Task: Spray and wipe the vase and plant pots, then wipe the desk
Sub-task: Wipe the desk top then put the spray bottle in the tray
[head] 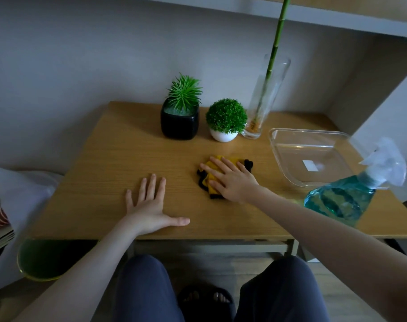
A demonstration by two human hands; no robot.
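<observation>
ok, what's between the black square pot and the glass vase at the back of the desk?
In the head view, the small white round pot with its ball-shaped plant stands between the black square pot and the glass vase, close beside the vase.

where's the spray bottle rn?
In the head view, the spray bottle stands at the desk's right front edge, just in front of the clear plastic tray and right of the right hand, untouched.
</observation>
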